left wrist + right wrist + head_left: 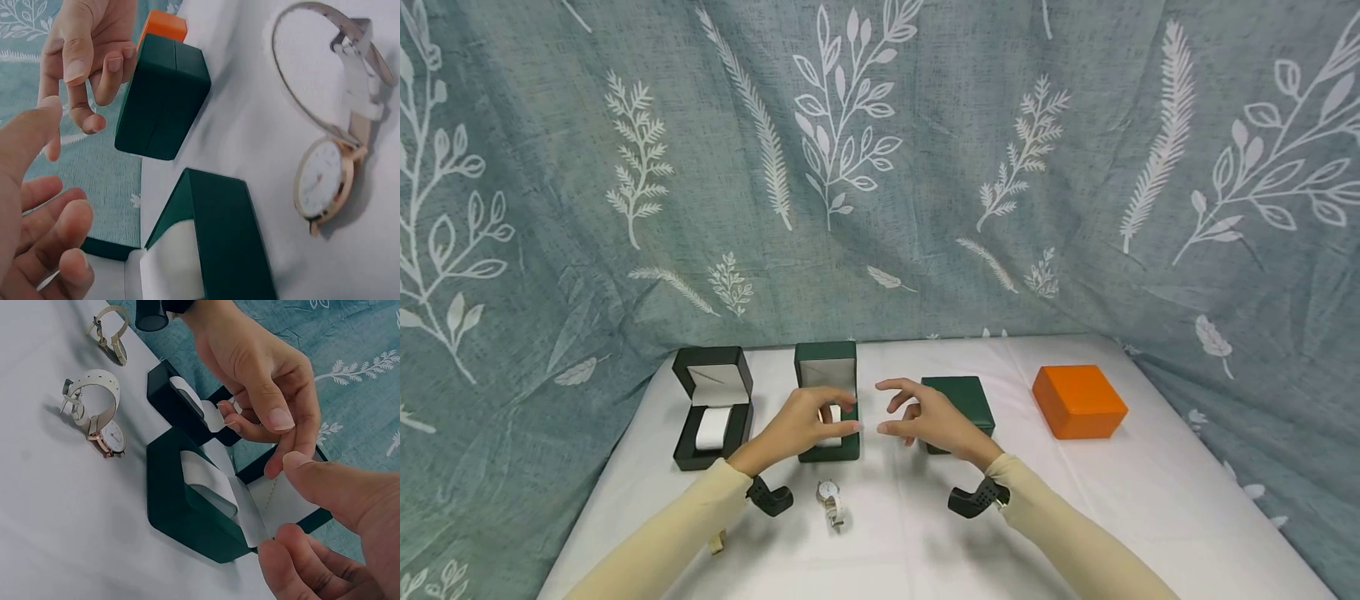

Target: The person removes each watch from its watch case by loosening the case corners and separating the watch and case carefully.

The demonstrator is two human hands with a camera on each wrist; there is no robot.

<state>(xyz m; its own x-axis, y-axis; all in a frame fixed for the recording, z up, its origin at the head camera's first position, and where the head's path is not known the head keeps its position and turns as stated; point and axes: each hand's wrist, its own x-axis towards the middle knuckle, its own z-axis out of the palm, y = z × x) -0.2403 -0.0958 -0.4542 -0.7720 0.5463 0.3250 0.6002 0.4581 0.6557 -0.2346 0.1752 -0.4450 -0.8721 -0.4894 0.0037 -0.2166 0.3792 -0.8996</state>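
as they face each other, relaxed empty hands [796, 426] [938, 422] hover by the open green box [831, 455].

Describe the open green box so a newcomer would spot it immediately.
On the white-covered table, before the patterned curtain, two boxes stand open. In the head view, the right-hand one, partly hidden by the left hand, is the open green box. Standing open sets it apart from the closed green box; its colour, from the open black box.
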